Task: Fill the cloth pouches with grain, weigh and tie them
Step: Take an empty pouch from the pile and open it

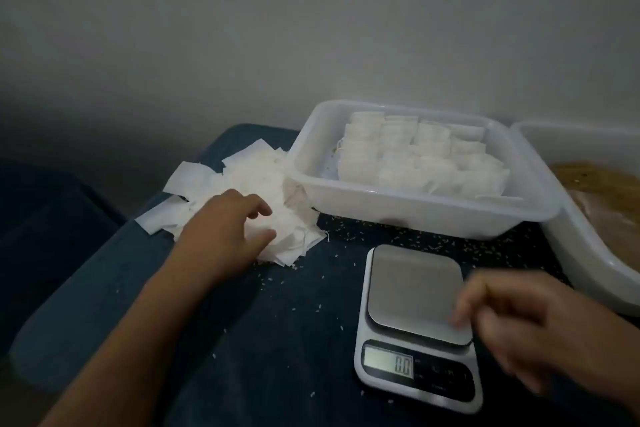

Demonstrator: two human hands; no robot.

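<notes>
A loose heap of empty white cloth pouches [249, 177] lies on the dark table left of centre. My left hand [225, 229] rests on the heap's near side with its fingers spread and thumb touching the cloth. A small digital scale [415, 295] stands in front with a bare steel platform, and its display reads 0.0. My right hand [526, 319], blurred, hovers over the scale's right edge with fingers loosely curled and nothing in it. Brown grain [609, 191] fills a white tub at the far right.
A clear plastic tub [408, 211] behind the scale holds several rows of filled white pouches [422, 159]. The white grain tub [588, 260] runs off the right edge. Spilled grains [408, 239] dot the dark table [277, 340]. A pale wall stands behind.
</notes>
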